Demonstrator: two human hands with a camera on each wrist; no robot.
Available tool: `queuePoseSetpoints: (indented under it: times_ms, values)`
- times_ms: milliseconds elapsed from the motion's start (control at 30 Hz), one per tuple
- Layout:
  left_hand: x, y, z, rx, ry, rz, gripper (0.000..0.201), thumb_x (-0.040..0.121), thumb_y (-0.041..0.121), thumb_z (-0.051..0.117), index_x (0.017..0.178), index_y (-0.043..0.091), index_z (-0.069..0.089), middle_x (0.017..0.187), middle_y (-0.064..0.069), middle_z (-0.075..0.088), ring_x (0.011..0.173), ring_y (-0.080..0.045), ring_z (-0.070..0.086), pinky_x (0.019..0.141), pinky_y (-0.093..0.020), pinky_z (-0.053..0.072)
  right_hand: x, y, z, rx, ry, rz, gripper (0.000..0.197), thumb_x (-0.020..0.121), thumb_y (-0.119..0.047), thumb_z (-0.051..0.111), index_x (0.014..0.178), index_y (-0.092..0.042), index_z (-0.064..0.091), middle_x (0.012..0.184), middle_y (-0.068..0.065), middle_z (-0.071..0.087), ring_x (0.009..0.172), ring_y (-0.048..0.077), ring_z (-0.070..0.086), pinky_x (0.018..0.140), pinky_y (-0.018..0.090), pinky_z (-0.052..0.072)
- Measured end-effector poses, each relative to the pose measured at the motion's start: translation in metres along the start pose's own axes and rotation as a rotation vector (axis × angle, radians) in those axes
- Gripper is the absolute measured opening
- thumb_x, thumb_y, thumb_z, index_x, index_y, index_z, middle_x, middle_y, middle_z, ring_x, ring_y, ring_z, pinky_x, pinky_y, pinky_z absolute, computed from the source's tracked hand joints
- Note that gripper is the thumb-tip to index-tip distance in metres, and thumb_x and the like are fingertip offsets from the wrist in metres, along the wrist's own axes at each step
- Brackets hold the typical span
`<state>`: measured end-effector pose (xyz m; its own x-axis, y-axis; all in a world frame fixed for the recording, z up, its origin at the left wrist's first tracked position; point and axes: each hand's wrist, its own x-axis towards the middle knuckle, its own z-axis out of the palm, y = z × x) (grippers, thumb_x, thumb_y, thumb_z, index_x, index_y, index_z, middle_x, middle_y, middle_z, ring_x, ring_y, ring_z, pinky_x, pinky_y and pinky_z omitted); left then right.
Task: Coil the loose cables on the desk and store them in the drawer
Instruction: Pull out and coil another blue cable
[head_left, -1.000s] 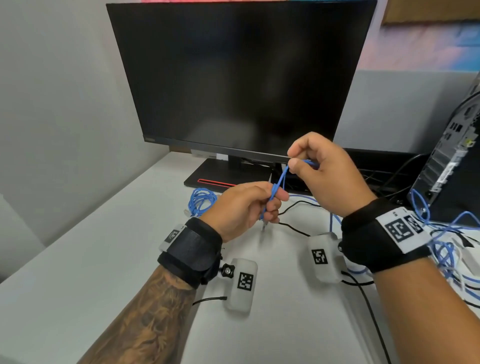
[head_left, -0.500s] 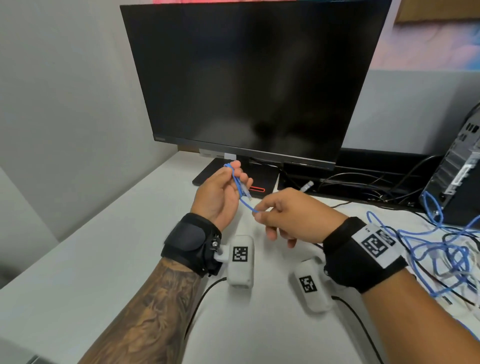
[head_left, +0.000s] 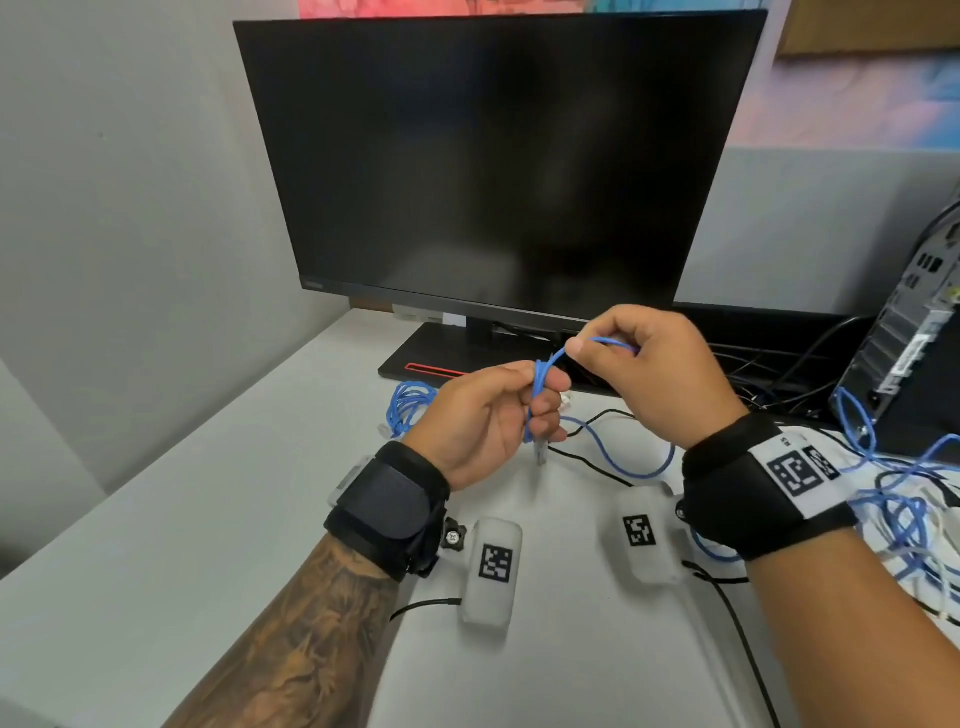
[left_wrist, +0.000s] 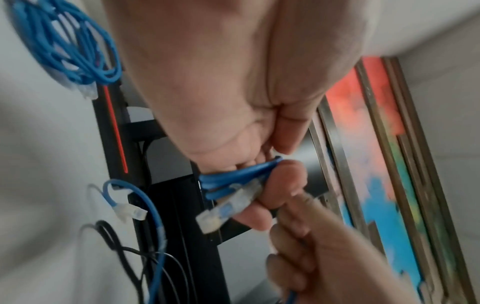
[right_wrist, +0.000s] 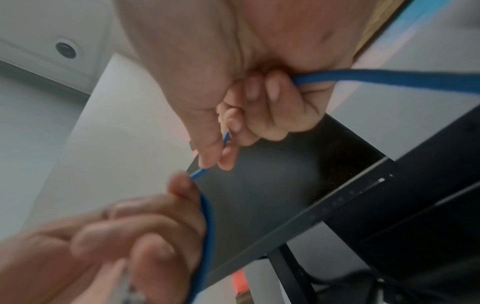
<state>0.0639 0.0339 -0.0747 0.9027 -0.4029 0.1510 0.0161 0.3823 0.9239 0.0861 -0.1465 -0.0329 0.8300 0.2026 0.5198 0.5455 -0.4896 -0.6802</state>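
Head view: white desk (head_left: 156, 545) against grey walls, with both hands before the black monitor (head_left: 493, 156). Left hand (head_left: 483, 421) fingers clasp blue cable (head_left: 540, 384) loops; right hand (head_left: 654, 374) pinches its strand.

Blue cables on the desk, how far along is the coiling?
Done: one coiled blue bundle lies by the monitor base. In hand: left hand holds loops of a blue cable while right hand feeds it. Left: the tangled pile at right; no drawer visible.

White table (head_left: 156, 545): black monitor stand (head_left: 457, 353) at 12 o'clock, coiled blue cable (head_left: 408, 408) at 11, tangled blue and black cables (head_left: 904, 499) at 3, PC tower (head_left: 914, 332) at 2.
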Motion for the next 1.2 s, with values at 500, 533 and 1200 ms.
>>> queuePoseSetpoints:
  times_ms: [500,533,1200]
  values:
    - [0.008,0.003,-0.031,-0.484,0.508,0.322,0.025,0.106,0.011,0.038,0.1,0.005,0.061,0.081,-0.001,0.073,0.087,-0.012,0.073,0.111,-0.04,0.041,-0.02,-0.023,0.034,0.07,-0.659,0.267,0.019,0.102,-0.027,0.053,0.103,-0.015,0.067,0.074,0.005,0.074,0.047,0.011,0.055,0.06,0.031,0.057]
    - [0.009,0.004,-0.032,-0.432,0.538,0.336,0.026,0.107,0.011,0.038,0.097,0.006,0.062,0.08,0.0,0.074,0.089,-0.013,0.073,0.112,-0.04,0.041,-0.021,-0.026,0.031,0.04,-0.682,0.243,0.019,0.1,-0.027,0.055,0.098,-0.013,0.068,0.074,0.004,0.075,0.049,0.011,0.056,0.062,0.03,0.056]
    - [-0.003,0.006,0.006,-0.025,0.004,-0.026,0.028,0.1,0.021,0.038,0.087,0.008,0.059,0.066,0.0,0.04,0.056,-0.013,0.039,0.07,-0.031,0.049,-0.004,-0.002,-0.006,0.142,-0.079,0.053,0.01,0.093,-0.015,0.067,0.091,-0.005,0.064,0.073,0.007,0.06,0.05,0.001,0.056,0.047,0.025,0.05]
